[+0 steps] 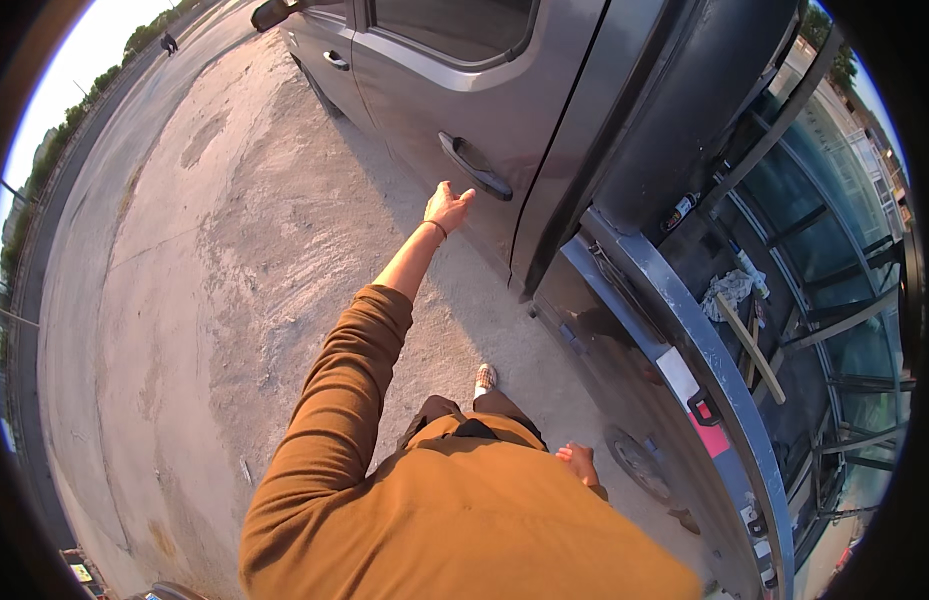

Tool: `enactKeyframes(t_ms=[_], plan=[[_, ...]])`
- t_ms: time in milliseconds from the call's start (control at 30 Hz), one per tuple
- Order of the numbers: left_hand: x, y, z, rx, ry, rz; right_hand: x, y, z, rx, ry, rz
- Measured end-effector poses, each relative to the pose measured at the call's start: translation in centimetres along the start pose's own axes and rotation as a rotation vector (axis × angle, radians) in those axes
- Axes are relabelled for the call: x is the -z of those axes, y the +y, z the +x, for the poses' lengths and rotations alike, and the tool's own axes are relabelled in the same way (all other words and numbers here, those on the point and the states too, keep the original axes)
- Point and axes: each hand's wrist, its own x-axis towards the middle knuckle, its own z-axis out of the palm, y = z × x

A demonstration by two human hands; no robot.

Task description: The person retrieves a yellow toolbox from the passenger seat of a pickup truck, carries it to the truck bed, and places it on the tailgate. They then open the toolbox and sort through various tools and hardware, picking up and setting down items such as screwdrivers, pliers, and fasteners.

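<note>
My left hand (449,207) is stretched forward, just short of the dark door handle (474,165) on a grey truck's rear door (464,110). Its fingers are loosely bent and apart, with nothing visible between them. A thin dark band circles that wrist, below a brown sleeve. My right hand (579,462) hangs low beside my body, near the truck's side. Its fingers are partly curled and I see nothing in them; part of the hand is hidden behind my torso.
The truck's open bed (724,345) on the right holds wood strips (752,345), a crumpled cloth (724,292), spray cans (681,210) and glass panes in a metal rack (834,220). Front door handle (335,60) and mirror (272,13) lie farther ahead. Rough concrete ground (234,250) stretches left.
</note>
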Motion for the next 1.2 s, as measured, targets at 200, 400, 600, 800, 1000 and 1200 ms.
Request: enactKeyframes(t_ms=[200, 400, 600, 800, 1000, 1200], plan=[[-3.6, 0.7, 9.6, 0.261, 0.126, -0.251, -14.9, -22.9, -10.7, 0.628, -0.220, -0.048], [-6.1, 1.3, 9.7, 0.275, 0.185, -0.360, -14.5, -18.0, -14.9, 0.478, 0.038, 0.217], [0.3, -3.0, 6.5, 0.135, 0.012, -0.584, -15.6, -0.7, -15.5, 0.084, 0.191, 0.317], [18.7, -11.7, 1.3, 0.107, -0.218, -0.556, -23.8, 6.2, -14.1, -0.011, 0.178, 0.288], [37.8, -18.2, -1.3, 0.063, -0.161, -0.737, -33.2, -2.1, -9.4, 0.001, 0.082, 0.159], [54.5, -31.7, -0.9, 0.049, 0.179, -0.858, -37.3, -12.4, -8.1, 0.237, -0.014, 0.011]])
